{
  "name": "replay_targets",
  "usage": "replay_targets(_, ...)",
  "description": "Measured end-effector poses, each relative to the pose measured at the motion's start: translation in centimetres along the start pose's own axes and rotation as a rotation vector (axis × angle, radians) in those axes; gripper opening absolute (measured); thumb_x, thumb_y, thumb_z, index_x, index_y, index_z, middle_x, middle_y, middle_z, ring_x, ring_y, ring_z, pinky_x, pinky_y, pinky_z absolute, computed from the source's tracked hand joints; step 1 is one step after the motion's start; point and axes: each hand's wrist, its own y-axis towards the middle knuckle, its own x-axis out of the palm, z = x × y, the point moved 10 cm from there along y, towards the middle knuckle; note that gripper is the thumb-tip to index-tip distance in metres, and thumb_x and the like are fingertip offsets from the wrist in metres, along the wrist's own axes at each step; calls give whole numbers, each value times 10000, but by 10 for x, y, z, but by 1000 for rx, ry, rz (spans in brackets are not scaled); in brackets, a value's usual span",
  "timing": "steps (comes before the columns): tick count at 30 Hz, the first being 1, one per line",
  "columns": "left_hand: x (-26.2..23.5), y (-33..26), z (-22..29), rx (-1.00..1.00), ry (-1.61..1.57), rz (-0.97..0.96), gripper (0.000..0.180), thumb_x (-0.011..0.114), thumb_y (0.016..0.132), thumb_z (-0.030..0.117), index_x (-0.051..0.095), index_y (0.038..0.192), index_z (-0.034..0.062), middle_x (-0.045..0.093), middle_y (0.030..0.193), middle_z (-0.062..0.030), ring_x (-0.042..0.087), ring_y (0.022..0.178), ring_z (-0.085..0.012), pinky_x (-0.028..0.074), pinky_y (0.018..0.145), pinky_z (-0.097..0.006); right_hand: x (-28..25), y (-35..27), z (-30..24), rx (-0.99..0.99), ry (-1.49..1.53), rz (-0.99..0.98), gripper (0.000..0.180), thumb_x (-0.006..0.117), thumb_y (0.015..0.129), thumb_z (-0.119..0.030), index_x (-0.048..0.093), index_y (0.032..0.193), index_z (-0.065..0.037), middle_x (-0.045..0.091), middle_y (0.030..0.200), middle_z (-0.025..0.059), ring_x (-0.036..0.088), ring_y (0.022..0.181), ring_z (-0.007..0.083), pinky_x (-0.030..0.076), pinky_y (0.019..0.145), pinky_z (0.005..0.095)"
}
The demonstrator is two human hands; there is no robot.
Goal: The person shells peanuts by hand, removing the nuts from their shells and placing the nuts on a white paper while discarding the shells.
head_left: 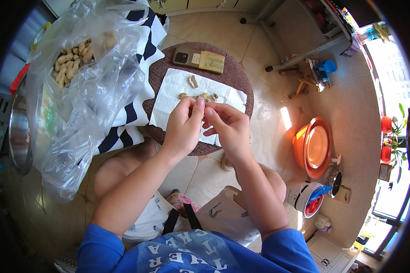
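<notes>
Over a white paper towel on a round brown stool top, my left hand and my right hand meet fingertip to fingertip. Both are closed in a pinch, thumb against fingers. Whatever is between the fingertips is hidden or too small to name. Just beyond them on the towel lie a peanut piece and broken shell bits. Farther off is an opened peanut shell half. Unshelled peanuts fill part of a clear plastic bag on my left.
A phone and a tan packet lie at the stool's far edge. The bag rests on a black-and-white cloth beside a metal basin. Orange basins and a white bucket stand on the floor at right.
</notes>
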Motion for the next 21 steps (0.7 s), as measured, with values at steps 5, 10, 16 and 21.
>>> replay_targets(5, 5, -1, -14, -233, -241, -38, 277, 447, 1027, 281, 528, 864, 71, 500, 691, 18, 456, 570, -51, 385, 490, -218, -4, 5, 6, 82, 74, -42, 245, 652, 908, -119, 635, 1103, 29, 675, 914, 76, 638, 780, 132, 551, 659, 274)
replay_targets(10, 0, 1, -24, -324, -378, -17, 259, 459, 1021, 270, 540, 883, 67, 488, 716, 19, 439, 582, -63, 401, 520, -231, -3, 5, 6, 111, 76, -70, 262, 629, 886, -82, 604, 1120, 35, 665, 913, 86, 633, 789, 141, 549, 665, 282)
replay_targets(16, -15, 20, -28, -271, -119, 17, 274, 513, 991, 306, 556, 915, 46, 533, 733, -5, 468, 584, -67, 448, 536, -242, -19, 8, -1, 84, 3, 21, 272, 614, 879, -81, 578, 1122, 37, 651, 889, 99, 621, 755, 142, 542, 655, 287)
replay_targets(21, -28, 30, -25, -175, 264, 41, 404, 586, 943, 375, 547, 1060, -9, 618, 796, -67, 536, 626, -84, 475, 543, -248, -28, 10, -4, 68, -50, 65, 255, 606, 887, -82, 581, 1109, 40, 654, 907, 99, 618, 747, 137, 536, 635, 275)
